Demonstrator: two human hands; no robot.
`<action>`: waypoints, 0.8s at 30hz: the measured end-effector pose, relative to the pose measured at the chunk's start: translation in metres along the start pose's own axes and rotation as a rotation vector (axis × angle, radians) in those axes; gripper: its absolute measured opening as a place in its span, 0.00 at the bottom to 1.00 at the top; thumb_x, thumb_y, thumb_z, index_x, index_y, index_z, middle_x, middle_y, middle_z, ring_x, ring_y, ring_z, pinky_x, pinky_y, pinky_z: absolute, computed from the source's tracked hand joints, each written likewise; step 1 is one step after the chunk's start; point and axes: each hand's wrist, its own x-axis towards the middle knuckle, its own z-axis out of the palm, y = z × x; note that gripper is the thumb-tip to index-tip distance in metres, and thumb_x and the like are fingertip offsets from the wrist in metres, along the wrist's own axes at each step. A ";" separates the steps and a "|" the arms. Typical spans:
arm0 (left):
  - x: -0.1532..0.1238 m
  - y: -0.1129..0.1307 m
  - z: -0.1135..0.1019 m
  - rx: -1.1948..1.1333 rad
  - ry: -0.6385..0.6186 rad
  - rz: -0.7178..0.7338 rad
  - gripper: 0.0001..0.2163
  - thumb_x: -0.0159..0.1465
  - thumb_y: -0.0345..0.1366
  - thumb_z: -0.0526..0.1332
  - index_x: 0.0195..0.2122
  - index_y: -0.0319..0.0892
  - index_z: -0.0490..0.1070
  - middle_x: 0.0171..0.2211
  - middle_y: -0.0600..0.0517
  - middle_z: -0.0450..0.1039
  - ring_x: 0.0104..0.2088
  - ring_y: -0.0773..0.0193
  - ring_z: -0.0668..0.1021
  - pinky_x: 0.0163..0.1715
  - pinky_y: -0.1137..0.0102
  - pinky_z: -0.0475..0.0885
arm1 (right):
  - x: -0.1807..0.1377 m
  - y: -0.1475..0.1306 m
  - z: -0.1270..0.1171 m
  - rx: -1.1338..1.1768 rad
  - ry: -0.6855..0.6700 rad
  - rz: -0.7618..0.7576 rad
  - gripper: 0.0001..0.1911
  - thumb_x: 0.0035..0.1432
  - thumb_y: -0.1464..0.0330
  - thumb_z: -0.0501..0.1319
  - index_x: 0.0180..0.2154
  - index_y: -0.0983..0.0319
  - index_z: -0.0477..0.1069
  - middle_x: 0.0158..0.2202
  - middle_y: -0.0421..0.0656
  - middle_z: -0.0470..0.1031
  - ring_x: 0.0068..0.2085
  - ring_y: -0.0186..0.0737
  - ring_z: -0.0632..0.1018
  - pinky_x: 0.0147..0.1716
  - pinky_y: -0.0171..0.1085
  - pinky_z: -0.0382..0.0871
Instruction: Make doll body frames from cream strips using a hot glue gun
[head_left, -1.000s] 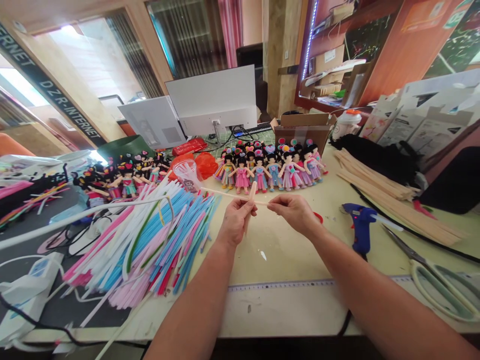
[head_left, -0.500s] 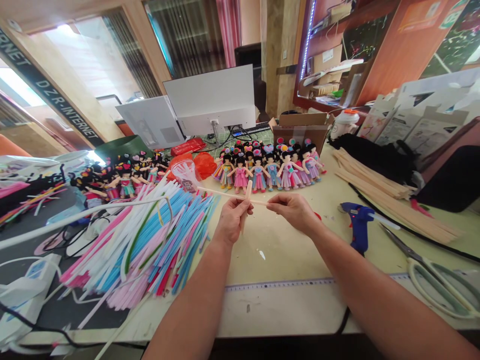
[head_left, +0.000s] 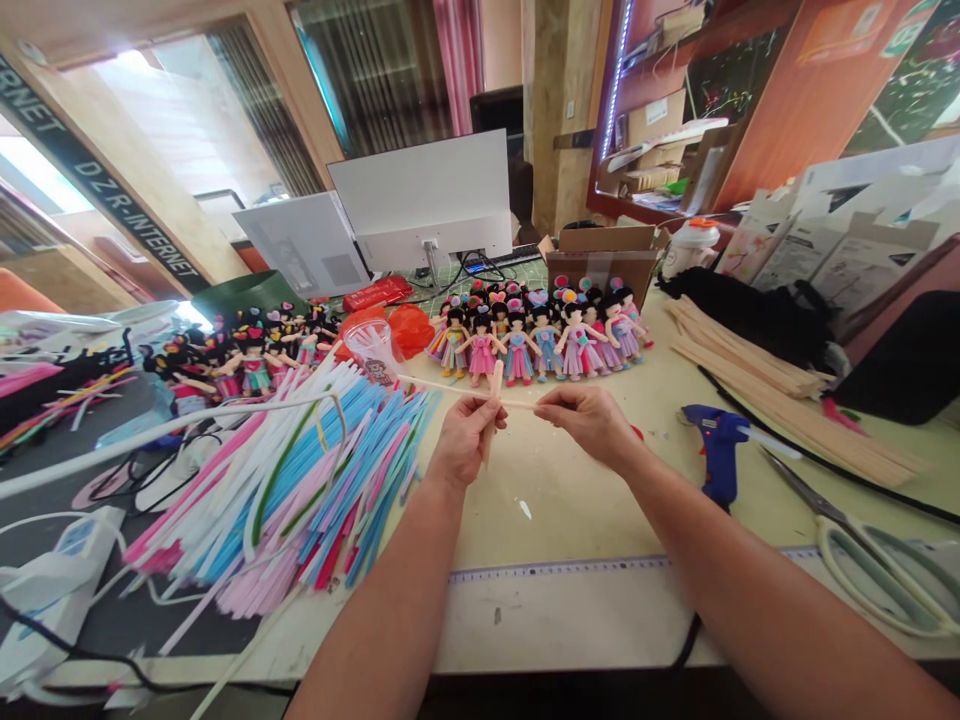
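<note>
Over the middle of the table, my left hand [head_left: 463,440] is closed in a pinch around a short upright bundle of beige pipe cleaners [head_left: 496,378]. A long beige pipe cleaner [head_left: 517,405] crosses that bundle sideways, its far part stretching out to the left past my fingers. My right hand [head_left: 589,420] pinches this crossing stem a little to the right of the bundle. How the stem is wound at the crossing is hidden behind my left fingers and thumb.
Pipe-cleaner dolls [head_left: 517,345] stand in rows behind my hands. Many coloured pipe cleaners [head_left: 300,490] lie on the left. To the right are a blue glue gun [head_left: 712,440], scissors [head_left: 855,540] and beige pipe cleaners [head_left: 795,410]. A ruler strip [head_left: 555,569] runs along the front.
</note>
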 end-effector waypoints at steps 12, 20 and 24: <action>-0.001 -0.001 0.002 0.005 0.014 0.020 0.16 0.43 0.41 0.74 0.23 0.39 0.69 0.20 0.54 0.71 0.22 0.71 0.71 0.27 0.71 0.66 | 0.000 -0.002 0.000 -0.085 0.024 -0.055 0.12 0.50 0.61 0.61 0.22 0.61 0.71 0.19 0.39 0.69 0.23 0.33 0.66 0.23 0.34 0.56; -0.002 -0.001 0.001 -0.007 0.005 0.007 0.16 0.42 0.41 0.74 0.23 0.38 0.69 0.20 0.55 0.71 0.22 0.71 0.71 0.27 0.72 0.65 | 0.001 -0.001 0.000 -0.009 -0.002 0.008 0.12 0.48 0.60 0.62 0.23 0.62 0.72 0.21 0.39 0.70 0.24 0.34 0.67 0.25 0.35 0.58; -0.001 0.000 0.000 -0.003 0.005 -0.003 0.15 0.44 0.40 0.73 0.24 0.39 0.69 0.21 0.55 0.71 0.23 0.71 0.71 0.27 0.72 0.66 | 0.001 0.001 0.001 0.036 0.003 0.045 0.13 0.47 0.59 0.63 0.23 0.62 0.72 0.20 0.38 0.69 0.24 0.33 0.65 0.24 0.34 0.57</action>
